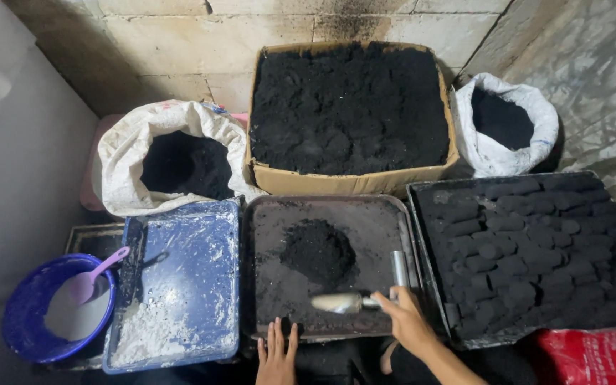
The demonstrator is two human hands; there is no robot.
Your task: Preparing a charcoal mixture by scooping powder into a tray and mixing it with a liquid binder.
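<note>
Right hand [406, 319]: fingers wrapped round a metal scoop [344, 303] – lower centre, over the dark tray [379, 214]
Left hand [276, 353]: fingers spread flat on the tray's near rim

Floor [16, 214]: grey, bare at left. Directly on it, back row: white sack [137, 153] of black powder, cardboard box [344, 182] of black powder, smaller white sack [507, 153]. Front row: blue bowl [19, 321], blue tray [215, 285] dusted white, dark metal tray [379, 214], black tray [429, 207] of dark briquettes.
</note>
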